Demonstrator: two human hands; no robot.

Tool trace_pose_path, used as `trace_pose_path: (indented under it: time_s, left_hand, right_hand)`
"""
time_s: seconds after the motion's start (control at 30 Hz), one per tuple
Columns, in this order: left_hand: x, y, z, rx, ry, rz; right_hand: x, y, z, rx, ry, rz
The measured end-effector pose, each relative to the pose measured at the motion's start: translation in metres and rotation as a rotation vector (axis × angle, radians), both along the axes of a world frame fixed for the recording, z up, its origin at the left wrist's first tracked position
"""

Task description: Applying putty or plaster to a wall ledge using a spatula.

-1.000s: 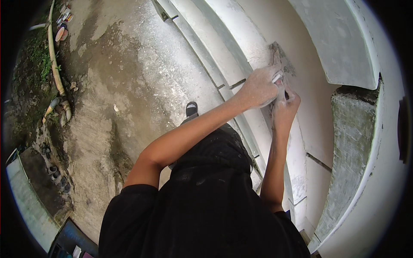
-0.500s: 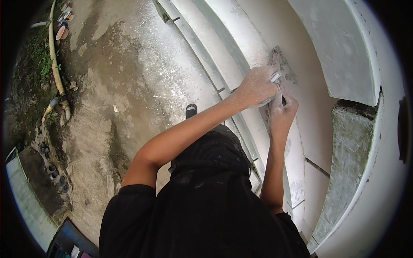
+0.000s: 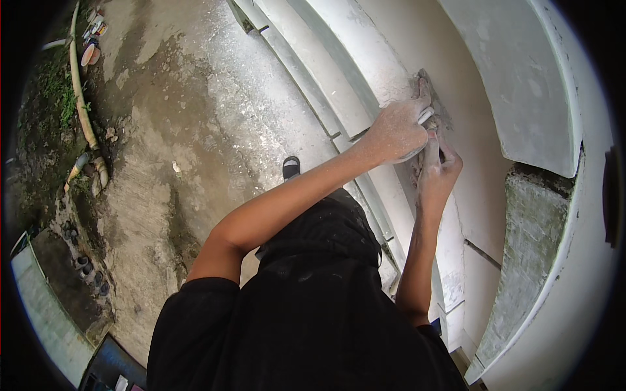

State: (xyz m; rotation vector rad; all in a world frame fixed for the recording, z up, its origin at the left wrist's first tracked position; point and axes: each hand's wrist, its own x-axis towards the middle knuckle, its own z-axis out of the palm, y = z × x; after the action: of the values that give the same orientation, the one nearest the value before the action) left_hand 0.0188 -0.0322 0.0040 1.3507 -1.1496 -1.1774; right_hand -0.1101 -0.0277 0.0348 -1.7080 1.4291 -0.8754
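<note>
My left hand [image 3: 399, 132], coated in white dust, is curled closed against the pale plastered wall [image 3: 482, 156], its index finger stretched up along it. Just below and to the right, my right hand [image 3: 439, 174] has its fingers bent upward, close to or touching the left. A flat, thin grey dusty piece [image 3: 435, 98] shows past the left fingertips, pressed to the wall. Its kind cannot be made out, and most of it hides behind the fingers. A small white bit shows at the left fingers, too small to name.
Pale ledges [image 3: 332, 78] run along the wall's foot. A grey slab [image 3: 521, 85] juts out on the right above a mossy block [image 3: 535, 221]. My sandalled foot [image 3: 291, 167] stands on the dust-spattered concrete ground [image 3: 150, 195]. Pipes [image 3: 83, 117] lie far left.
Both hands have shifted slightly to the right along the wall, the right hand a little more visibly. The grey piece has moved with them. The whole view has tilted slightly.
</note>
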Motion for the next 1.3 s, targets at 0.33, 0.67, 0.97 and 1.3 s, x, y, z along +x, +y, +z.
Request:
trace_pose_path:
  time_s: [0.33,0.67,0.97,1.3]
  left_hand:
    - [0.0,0.003,-0.005,0.063,-0.067,-0.009]
    - [-0.007,0.017,-0.004,-0.062,-0.07,0.068]
    - [-0.004,0.015,0.007,-0.068,-0.014,0.039]
    - [0.013,-0.006,0.001,-0.038,-0.128,0.001]
  right_hand:
    - [0.003,-0.002,-0.027,-0.05,-0.009,0.065]
    - [0.016,0.003,-0.006,0.093,-0.139,0.012]
    - [-0.002,-0.008,-0.024,-0.007,-0.021,-0.01]
    - [0.02,-0.003,-0.022,-0.096,-0.068,0.026]
